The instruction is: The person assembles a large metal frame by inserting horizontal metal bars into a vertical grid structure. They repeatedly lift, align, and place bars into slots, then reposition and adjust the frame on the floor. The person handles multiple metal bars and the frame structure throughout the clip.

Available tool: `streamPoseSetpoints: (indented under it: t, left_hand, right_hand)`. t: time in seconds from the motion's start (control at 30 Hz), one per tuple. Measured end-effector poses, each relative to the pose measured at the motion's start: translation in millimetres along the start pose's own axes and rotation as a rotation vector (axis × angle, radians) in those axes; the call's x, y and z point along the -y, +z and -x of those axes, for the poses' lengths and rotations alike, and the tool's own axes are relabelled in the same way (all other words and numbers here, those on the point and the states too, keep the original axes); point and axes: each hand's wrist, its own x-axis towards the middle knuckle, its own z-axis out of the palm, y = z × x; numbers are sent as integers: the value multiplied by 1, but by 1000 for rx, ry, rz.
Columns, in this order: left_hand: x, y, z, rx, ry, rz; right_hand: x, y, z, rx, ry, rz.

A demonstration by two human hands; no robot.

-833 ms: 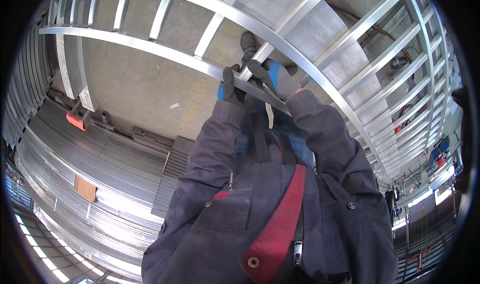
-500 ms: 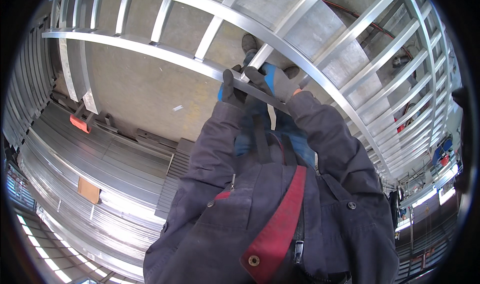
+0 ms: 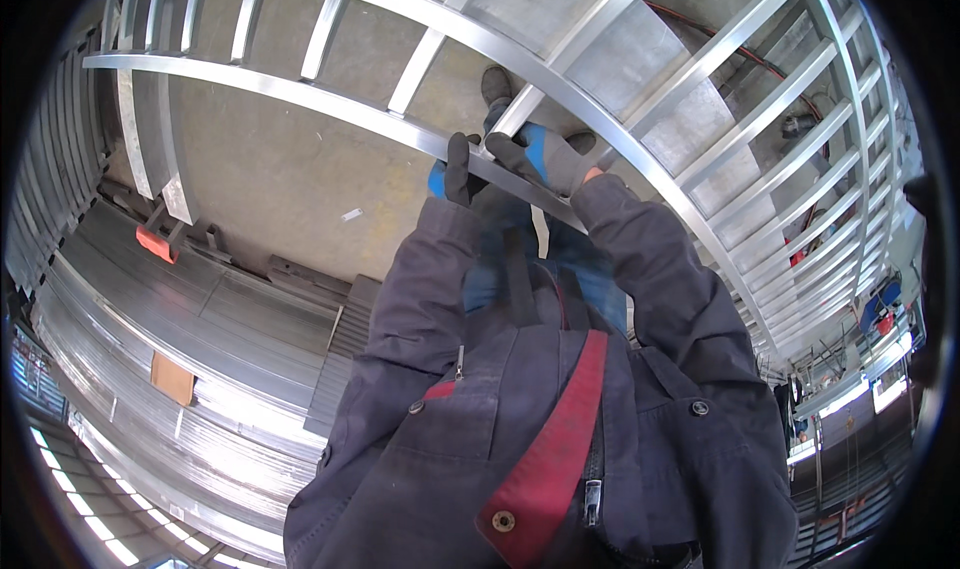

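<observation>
In grey and blue work gloves, both my hands are on the near rail (image 3: 350,112) of a long, silvery metal frame built like a ladder. My left hand (image 3: 456,174) is wrapped round this rail, its dark fingers upright against it. Just to the right, my right hand (image 3: 550,159) closes on the same rail where a crossbar (image 3: 518,112) meets it; the far fingertips are hidden. Beyond runs the frame's far rail (image 3: 480,44), parallel to the near one. Whether a small part sits under my fingers I cannot tell.
More metal bars (image 3: 790,139) fan out at the right. Long metal profiles (image 3: 230,369) lie stacked at the lower left, with a brown cardboard piece (image 3: 173,379) on them. An orange-red end piece (image 3: 157,245) juts out near the stack. A cable (image 3: 715,34) crosses the floor.
My left hand has slid slightly left along the near rail. My right hand stays at the crossbar joint, and the frame looks unmoved.
</observation>
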Motion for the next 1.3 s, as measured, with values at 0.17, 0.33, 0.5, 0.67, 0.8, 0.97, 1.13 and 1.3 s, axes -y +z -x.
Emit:
streamPoseSetpoints:
  t: [0.17, 0.33, 0.5, 0.67, 0.8, 0.97, 1.13, 1.3]
  left_hand:
    - [1, -6, -3, 91, 6, 74]
    - [15, -6, -3, 113, 31, 285]
    - [37, -3, 1, 100, 122, -51]
    - [37, -11, -4, 129, 65, -95]
    - [37, -16, -11, 145, 72, -158]
    - [38, -14, -9, 172, 28, -98]
    - [27, -6, -3, 274, -60, 90]
    - [45, -21, -20, 215, -75, 147]
  right_hand:
    - [7, -3, 1, 10, -33, -15]
    - [10, 1, 0, 33, -76, -233]
    - [11, -1, 3, -65, -101, -234]
    - [9, -6, 1, -64, -107, -118]
    - [6, -6, -2, -54, -125, -95]
    - [3, -4, -1, -8, -99, -197]
    - [14, -7, 9, -80, -81, -168]
    - [28, -2, 66, -347, -192, 173]
